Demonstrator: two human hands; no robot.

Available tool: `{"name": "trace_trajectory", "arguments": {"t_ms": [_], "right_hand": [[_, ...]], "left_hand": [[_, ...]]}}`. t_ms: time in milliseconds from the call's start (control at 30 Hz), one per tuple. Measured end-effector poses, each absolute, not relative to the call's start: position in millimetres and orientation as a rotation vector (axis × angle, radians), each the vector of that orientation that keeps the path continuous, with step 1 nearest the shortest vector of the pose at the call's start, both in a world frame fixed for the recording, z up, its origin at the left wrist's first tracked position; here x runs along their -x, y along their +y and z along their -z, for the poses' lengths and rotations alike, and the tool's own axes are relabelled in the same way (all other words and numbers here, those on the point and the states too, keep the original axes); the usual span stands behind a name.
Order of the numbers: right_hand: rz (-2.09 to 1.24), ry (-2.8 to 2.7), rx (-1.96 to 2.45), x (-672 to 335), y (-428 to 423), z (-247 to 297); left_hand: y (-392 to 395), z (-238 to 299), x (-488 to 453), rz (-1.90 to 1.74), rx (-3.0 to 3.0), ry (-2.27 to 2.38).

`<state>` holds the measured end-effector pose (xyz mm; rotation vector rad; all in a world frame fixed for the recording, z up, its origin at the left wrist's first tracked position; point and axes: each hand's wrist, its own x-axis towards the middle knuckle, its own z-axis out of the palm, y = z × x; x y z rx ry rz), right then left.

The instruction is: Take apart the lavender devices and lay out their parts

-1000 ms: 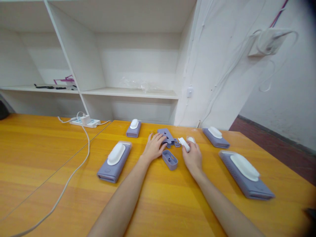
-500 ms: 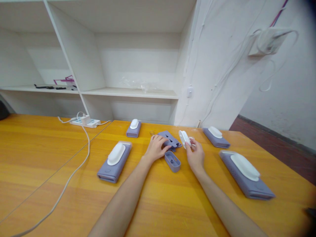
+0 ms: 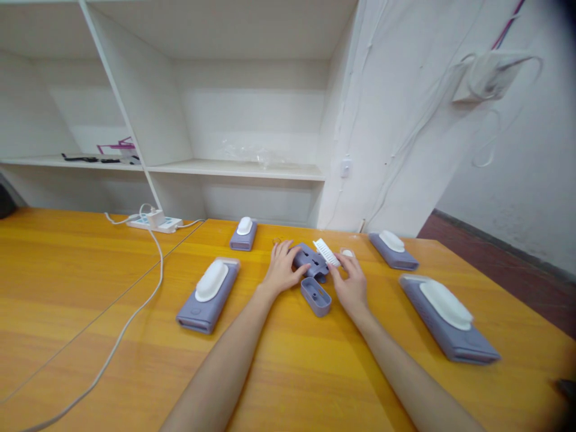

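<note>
While left hand [image 3: 281, 271] grip clamps flat purple plastic housing [image 3: 309, 259], right hand [image 3: 350, 283] grip pinches white ribbed plastic insert [image 3: 326, 252] at its edge, unseated; purple oval cup [image 3: 315, 296] loose on counter [image 3: 310, 378].

A white power strip [image 3: 154, 222] is lying at the back of the orange table [image 3: 67, 288], and its white cable [image 3: 135, 312] is trailing toward the near edge. Right of the power strip, purple units with white tops are resting: a small unit [image 3: 243, 234], a nearer unit [image 3: 207, 295], and two far units [image 3: 393, 249] [image 3: 450, 318]. Above the power strip, a shelf [image 3: 234, 170] is holding what may be a clear plastic bag [image 3: 256, 155].
</note>
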<state>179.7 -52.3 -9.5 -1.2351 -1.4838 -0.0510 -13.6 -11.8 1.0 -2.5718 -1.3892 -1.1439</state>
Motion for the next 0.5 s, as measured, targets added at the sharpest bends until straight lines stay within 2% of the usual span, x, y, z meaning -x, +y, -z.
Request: {"name": "trace_trajectory", "arguments": {"t_ms": [500], "right_hand": [[-0.012, -1.634, 1.159, -174.0, -54.0, 9.0]], "left_hand": [[-14.8, -5.4, 12.6, 0.982, 2.542, -1.459]]}}
